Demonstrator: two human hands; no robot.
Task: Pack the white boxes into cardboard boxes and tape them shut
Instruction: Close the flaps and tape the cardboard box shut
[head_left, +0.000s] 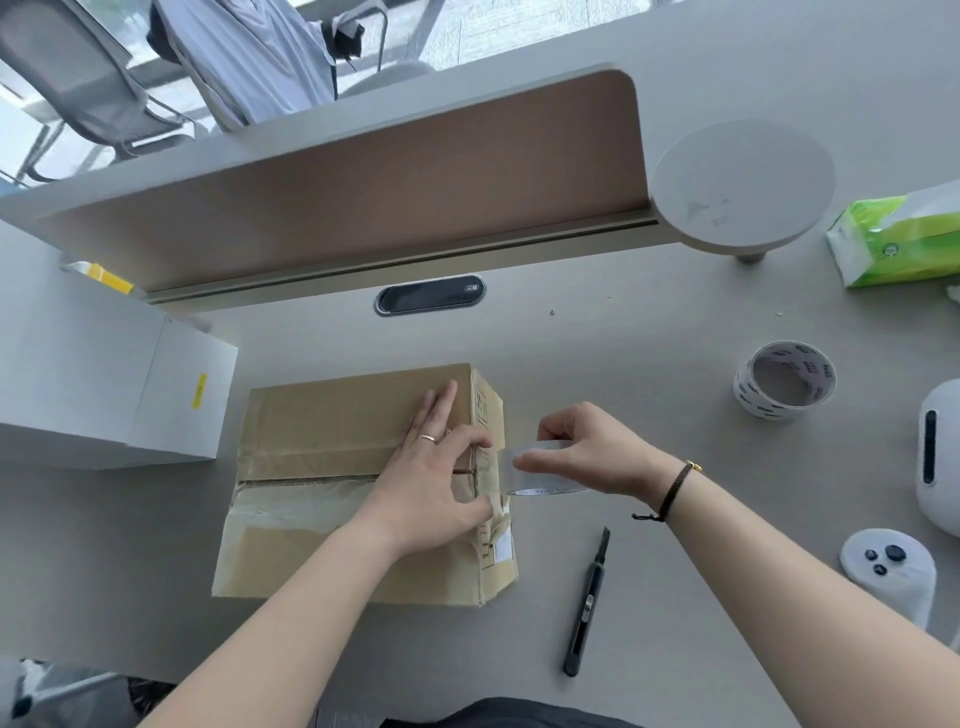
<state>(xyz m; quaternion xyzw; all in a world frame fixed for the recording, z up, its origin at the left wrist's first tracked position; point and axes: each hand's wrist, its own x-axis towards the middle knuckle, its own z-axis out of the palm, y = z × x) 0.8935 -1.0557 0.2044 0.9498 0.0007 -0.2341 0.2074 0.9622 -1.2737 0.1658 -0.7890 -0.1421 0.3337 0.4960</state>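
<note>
Head view puts us right over the cardboard box, dead centre on the desk, flaps down. Our left hand presses flat on top with straight fingers; our right hand pinches a strip of tape at the box's 3 o'clock edge. White box sits at 9 o'clock, tape roll at 2, utility knife at 5, tissue pack farther out at 2.
</note>
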